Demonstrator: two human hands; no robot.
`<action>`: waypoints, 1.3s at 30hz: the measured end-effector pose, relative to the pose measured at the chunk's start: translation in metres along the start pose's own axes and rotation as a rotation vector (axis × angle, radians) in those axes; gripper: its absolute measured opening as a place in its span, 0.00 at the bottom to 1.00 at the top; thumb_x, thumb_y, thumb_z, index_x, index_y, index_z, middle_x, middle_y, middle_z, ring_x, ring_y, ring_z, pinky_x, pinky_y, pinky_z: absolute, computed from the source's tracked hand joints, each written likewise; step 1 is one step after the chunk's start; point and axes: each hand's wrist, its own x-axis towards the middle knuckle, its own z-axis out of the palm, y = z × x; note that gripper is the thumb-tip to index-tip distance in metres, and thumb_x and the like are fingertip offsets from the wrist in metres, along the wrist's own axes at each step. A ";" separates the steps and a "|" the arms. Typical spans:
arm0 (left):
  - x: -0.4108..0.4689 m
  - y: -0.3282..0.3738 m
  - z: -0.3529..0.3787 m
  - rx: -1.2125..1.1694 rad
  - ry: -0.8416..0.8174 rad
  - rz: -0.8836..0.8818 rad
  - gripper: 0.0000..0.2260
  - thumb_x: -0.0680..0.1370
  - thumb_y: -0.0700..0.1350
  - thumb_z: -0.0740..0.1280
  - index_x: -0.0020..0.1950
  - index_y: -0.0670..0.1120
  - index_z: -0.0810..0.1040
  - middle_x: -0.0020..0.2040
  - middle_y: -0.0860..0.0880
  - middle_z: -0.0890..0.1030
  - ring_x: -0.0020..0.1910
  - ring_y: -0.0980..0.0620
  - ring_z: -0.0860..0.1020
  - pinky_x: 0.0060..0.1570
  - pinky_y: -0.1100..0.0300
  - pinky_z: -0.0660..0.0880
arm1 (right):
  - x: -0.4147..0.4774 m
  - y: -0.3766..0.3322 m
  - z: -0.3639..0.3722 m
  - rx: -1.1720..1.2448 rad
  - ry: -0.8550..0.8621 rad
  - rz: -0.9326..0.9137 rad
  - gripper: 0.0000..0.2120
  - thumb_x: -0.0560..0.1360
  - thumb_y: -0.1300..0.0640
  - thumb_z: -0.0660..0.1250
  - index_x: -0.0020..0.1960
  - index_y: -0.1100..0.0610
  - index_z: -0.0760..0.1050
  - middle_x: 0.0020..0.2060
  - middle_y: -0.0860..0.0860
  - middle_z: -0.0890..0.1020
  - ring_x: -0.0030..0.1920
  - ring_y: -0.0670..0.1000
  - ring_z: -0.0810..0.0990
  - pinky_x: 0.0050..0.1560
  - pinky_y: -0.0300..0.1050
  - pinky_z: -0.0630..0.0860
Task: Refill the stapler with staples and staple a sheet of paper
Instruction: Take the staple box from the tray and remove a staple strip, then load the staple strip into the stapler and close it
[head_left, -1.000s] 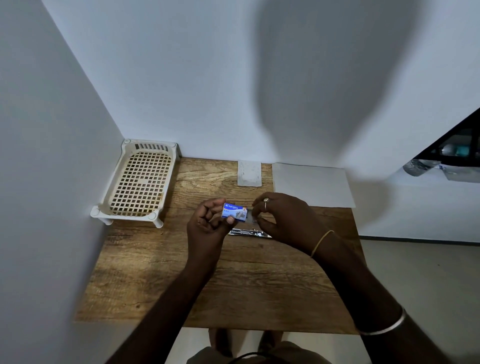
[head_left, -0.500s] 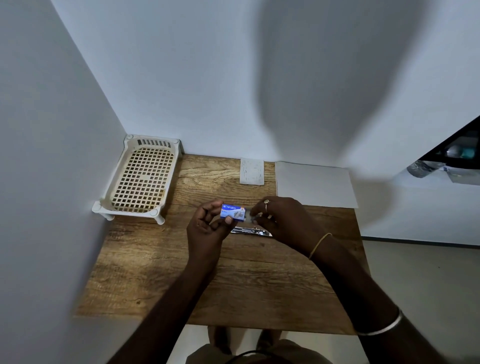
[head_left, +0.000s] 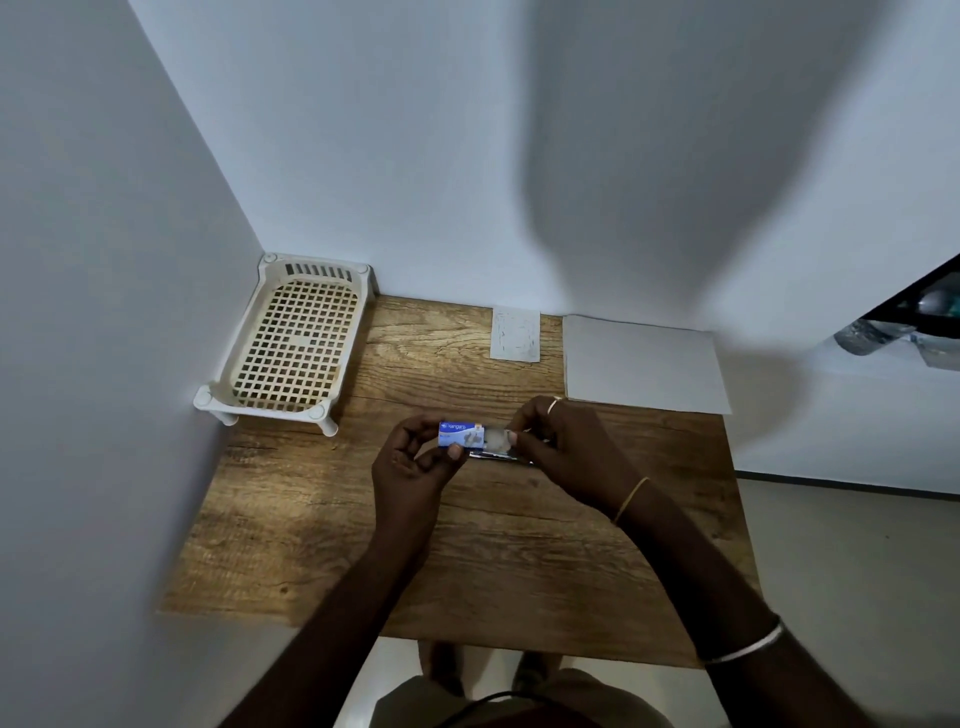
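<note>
My left hand (head_left: 415, 462) grips a small blue staple box (head_left: 461, 434) above the middle of the wooden table (head_left: 311, 519). My right hand (head_left: 566, 452) pinches the pale inner tray (head_left: 497, 439) that sticks out of the box's right end. Under both hands the metal stapler (head_left: 493, 457) lies flat on the table, mostly hidden by my fingers. A white sheet of paper (head_left: 641, 364) lies at the back right of the table. I cannot make out loose staples.
A cream plastic lattice tray (head_left: 244, 384) stands on short legs in the back left corner against the walls. A small white card (head_left: 515, 334) lies at the back middle. The table's right edge drops to a pale floor (head_left: 857, 571).
The pale inner tray now shows further out of the blue box's right end. Both hands stay in about the same place over the stapler.
</note>
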 end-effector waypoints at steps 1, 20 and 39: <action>-0.001 -0.002 -0.003 0.021 0.005 -0.002 0.15 0.73 0.35 0.77 0.58 0.43 0.80 0.55 0.40 0.85 0.55 0.40 0.84 0.54 0.48 0.81 | -0.001 0.002 0.005 0.106 0.004 0.048 0.01 0.78 0.58 0.71 0.48 0.55 0.79 0.41 0.48 0.86 0.41 0.44 0.85 0.43 0.39 0.80; -0.035 -0.055 -0.053 0.671 -0.032 -0.049 0.17 0.69 0.46 0.81 0.56 0.52 0.83 0.54 0.56 0.84 0.54 0.59 0.81 0.53 0.62 0.79 | -0.027 0.046 0.091 0.273 -0.060 0.235 0.03 0.76 0.55 0.73 0.46 0.53 0.80 0.42 0.48 0.86 0.46 0.43 0.85 0.52 0.48 0.83; -0.028 -0.050 -0.057 1.222 -0.156 0.077 0.23 0.69 0.64 0.75 0.59 0.55 0.83 0.53 0.54 0.78 0.53 0.53 0.74 0.51 0.52 0.70 | -0.029 0.046 0.089 0.171 0.062 0.236 0.03 0.74 0.58 0.73 0.43 0.54 0.80 0.39 0.47 0.85 0.42 0.43 0.83 0.47 0.42 0.81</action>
